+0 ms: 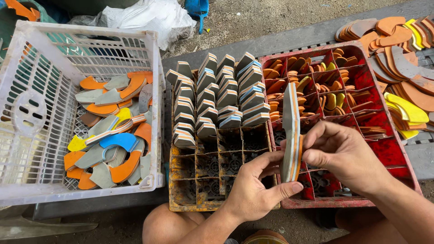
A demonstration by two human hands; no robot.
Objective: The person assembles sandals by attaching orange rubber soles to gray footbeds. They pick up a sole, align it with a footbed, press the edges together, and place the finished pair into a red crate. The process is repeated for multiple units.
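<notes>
Head view, hands: the left hand (253,190) and the right hand (343,153) were both clamped on a grey sole stack (290,135) with an orange stripe, held upright on edge.
Head view, stack's place: it stood over the seam between the yellow divided crate (181,199) and the red divided crate (402,158).
Head view, yellow crate: grey wedge pieces (217,95) filled its far cells.
Head view, left side: a white basket (31,149) held loose scraps (113,135).
Head view, far right: orange and yellow offcuts (407,68) lay piled.

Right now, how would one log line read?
left hand: holds sole stack | right hand: pinches it | below: red crate
</notes>
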